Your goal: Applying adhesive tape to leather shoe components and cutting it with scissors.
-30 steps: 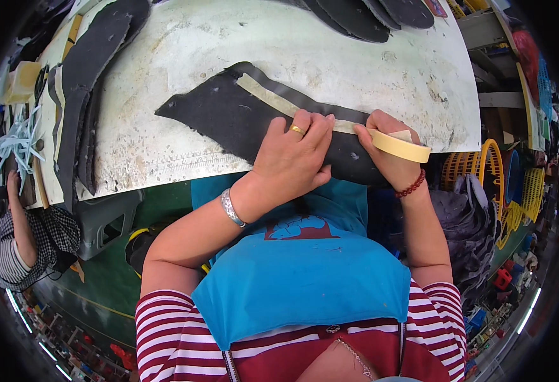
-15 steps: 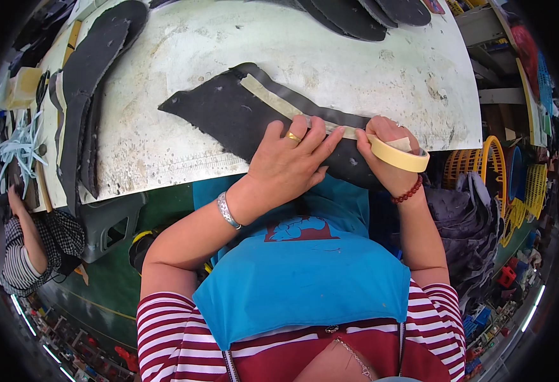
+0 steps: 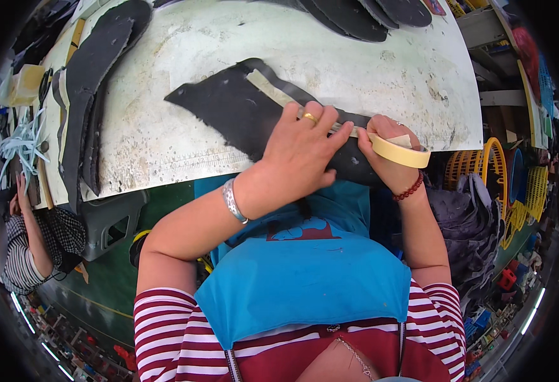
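Note:
A dark grey piece of fabric-like material (image 3: 225, 105) lies slantwise on the white table, partly over its near edge. Along its far side, beside a smoother black band, runs a pale strip of masking tape (image 3: 270, 89). My left hand (image 3: 297, 153) presses its fingertips on this strip with the fingers spread. At the right end of the piece, my right hand (image 3: 391, 177) grips a cream roll of masking tape (image 3: 402, 155), its fingers hooked around it. My hands hide part of the strip between them.
Long dark pieces (image 3: 82, 95) with a pale strip lie stacked at the table's left, and more dark pieces (image 3: 343, 16) at its far edge. Light-blue strips (image 3: 21, 140) hang at far left near another person (image 3: 28, 248). Yellow baskets (image 3: 496, 172) stand at right.
My left hand has slid a little to the right along the strip. The dark piece has shifted slightly right with its left end. The right hand with the roll has hardly moved.

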Tool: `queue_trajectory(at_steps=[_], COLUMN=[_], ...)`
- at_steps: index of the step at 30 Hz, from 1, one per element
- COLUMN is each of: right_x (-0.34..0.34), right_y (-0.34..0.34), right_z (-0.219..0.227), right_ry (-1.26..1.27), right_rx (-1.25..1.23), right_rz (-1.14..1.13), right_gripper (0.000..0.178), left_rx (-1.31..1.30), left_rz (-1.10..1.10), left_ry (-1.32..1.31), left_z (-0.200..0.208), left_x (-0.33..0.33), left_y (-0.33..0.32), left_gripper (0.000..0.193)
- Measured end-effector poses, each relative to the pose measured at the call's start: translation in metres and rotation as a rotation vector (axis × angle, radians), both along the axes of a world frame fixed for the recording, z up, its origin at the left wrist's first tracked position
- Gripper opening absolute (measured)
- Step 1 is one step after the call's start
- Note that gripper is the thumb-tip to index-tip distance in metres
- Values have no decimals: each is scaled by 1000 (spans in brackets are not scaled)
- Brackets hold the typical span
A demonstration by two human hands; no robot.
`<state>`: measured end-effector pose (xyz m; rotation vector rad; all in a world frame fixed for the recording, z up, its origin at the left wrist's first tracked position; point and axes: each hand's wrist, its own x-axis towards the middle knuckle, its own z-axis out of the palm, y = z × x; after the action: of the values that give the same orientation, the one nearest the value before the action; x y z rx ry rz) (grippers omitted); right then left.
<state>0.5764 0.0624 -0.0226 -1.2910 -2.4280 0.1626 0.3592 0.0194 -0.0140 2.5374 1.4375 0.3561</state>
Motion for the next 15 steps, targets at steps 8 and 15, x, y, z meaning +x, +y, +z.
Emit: queue_trajectory(at_steps=[8, 15], right_x=[4, 29], right_y=[-1, 8], right_z=[-1, 9], right_ry=[-61, -210], right_rx=[30, 100], right_rz=[44, 29], right_gripper=[16, 25], left_rx=[220, 358], left_rz=[-54, -78], left_ry=[-126, -3], left_z=[-39, -48], left_x=[29, 28], left_y=[-21, -19], left_gripper=[73, 59])
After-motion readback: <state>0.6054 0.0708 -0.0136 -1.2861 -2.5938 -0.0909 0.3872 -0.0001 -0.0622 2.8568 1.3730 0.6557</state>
